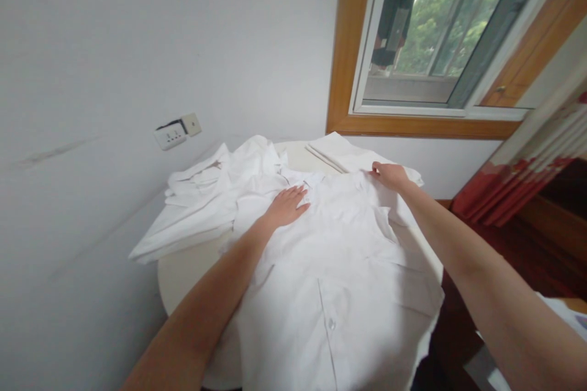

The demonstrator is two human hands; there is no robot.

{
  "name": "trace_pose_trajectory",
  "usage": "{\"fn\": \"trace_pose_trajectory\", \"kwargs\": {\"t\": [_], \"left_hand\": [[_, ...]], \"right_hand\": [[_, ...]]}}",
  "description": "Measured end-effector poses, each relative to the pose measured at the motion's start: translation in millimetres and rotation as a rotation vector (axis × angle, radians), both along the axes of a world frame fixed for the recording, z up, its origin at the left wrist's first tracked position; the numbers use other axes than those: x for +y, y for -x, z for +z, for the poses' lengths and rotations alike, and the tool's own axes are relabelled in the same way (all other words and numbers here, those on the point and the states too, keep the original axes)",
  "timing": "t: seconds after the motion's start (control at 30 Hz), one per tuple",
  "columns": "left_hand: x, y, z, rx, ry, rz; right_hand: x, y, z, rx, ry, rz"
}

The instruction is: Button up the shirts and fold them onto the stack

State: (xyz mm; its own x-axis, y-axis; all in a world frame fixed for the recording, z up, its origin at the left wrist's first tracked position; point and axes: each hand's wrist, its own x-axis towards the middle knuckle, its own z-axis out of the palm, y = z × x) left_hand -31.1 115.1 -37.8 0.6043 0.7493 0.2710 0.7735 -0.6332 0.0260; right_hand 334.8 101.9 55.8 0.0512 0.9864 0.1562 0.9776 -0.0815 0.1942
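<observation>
A white shirt (321,244) with a button down its front lies spread over a cream round table (181,278), its lower part toward me. My left hand (288,204) rests flat on its upper left part, fingers stretched out. At the far right corner of the shirt, my right hand (389,176) pinches the fabric edge between thumb and fingers. Just beyond that hand lies a flat, folded white cloth (342,149). A loose heap of white garments (211,195) sits on the table's left side, against the shirt.
A white wall (160,43) with a socket (170,135) stands behind and left of the table. At the back right is a wood-framed window (346,73). A red and white curtain (499,189) hangs on the right. White items (486,369) lie low at the right.
</observation>
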Motion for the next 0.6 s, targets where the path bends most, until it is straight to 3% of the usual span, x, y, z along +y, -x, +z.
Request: {"fn": "trace_pose_trajectory", "kwargs": {"t": [0.17,0.4,0.5,0.6], "left_hand": [[2,0,-2.6,-0.018,-0.020,-0.010],[0,-2,0.5,0.008,0.007,-0.003],[0,-2,0.7,-0.004,0.010,0.001],[1,-2,0.0,-0.010,-0.001,-0.002]], "right_hand": [[-11,-38,-1.1,0.102,0.029,-0.045],[-29,-102,-5.5,0.291,0.068,0.145],[-38,-107,-5.5,0.325,0.000,0.157],[-46,-92,7.9,0.346,-0.071,0.193]]}}
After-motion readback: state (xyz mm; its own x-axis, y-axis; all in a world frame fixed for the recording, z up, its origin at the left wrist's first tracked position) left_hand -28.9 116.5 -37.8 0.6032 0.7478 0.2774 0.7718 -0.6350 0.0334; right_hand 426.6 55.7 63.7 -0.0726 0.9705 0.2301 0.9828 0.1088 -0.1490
